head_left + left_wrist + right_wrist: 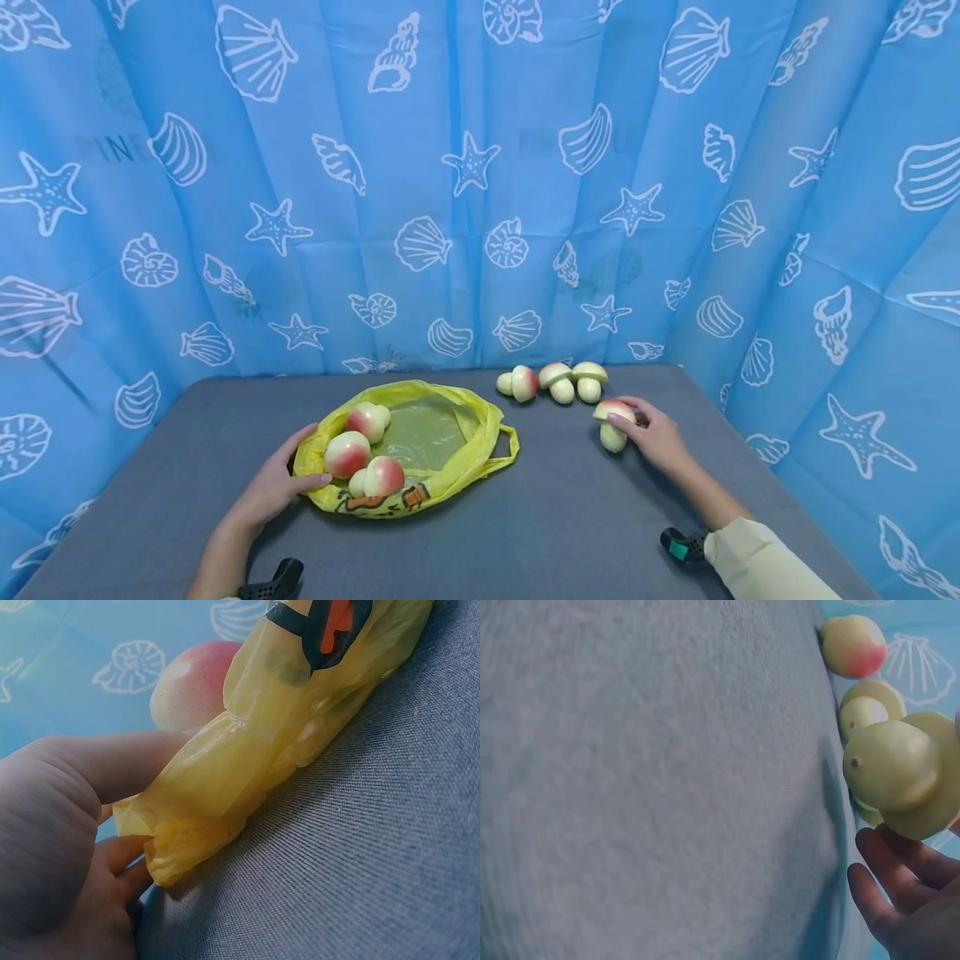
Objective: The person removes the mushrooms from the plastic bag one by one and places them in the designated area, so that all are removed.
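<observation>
My right hand pinches a toy mushroom by its red-tinged cap, the pale stem hanging down. Close up in the right wrist view, the same mushroom shows its rounded stem end, with some fingers spread below it. At the left, my left hand grips the near-left rim of a yellow plastic bag, thumb over the edge. The left wrist view shows the bag's crumpled side between thumb and fingers. Inside the bag lie three more mushrooms with red-blushed caps.
Three other mushrooms stand or lie in a row at the back of the grey table, beyond my right hand. A bag handle loop sticks out toward the right. The blue shell-print curtain borders the table's back and sides.
</observation>
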Tool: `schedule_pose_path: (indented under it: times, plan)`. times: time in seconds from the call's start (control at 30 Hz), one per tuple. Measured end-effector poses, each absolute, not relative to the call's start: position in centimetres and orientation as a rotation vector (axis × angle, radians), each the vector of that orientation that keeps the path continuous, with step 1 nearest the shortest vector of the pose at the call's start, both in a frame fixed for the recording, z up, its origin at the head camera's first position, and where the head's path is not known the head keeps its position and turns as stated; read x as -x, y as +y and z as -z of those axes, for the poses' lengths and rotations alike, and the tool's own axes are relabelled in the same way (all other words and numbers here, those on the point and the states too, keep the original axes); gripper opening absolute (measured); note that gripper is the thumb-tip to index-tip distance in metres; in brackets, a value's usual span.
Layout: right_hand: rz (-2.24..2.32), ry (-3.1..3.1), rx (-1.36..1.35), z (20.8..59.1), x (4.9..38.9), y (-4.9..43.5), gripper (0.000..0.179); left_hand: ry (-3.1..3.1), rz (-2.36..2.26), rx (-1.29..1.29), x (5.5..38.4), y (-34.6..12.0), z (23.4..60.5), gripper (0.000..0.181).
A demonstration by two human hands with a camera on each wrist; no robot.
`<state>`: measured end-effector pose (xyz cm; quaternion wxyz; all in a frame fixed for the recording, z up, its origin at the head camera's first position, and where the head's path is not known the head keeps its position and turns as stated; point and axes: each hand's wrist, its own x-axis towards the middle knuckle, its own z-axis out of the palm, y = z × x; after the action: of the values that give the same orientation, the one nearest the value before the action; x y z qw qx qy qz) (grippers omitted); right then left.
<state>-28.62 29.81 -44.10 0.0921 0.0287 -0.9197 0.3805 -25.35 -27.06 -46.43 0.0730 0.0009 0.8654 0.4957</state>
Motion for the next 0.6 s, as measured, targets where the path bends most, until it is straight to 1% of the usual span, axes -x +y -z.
schedule_pose_path:
  times: [0.3, 0.6]
  plan:
    - [-1.118, -2.749, 0.076, 44.2, 29.2, 30.7, 0.069, 2.606, -1.483, -0.019, 25.3, -27.0, 46.4, 0.097]
    - [-1.106, -2.751, 0.187, 44.0, 30.0, 31.1, 0.072, 2.599, -1.496, -0.002, 25.4, -27.2, 46.6, 0.098]
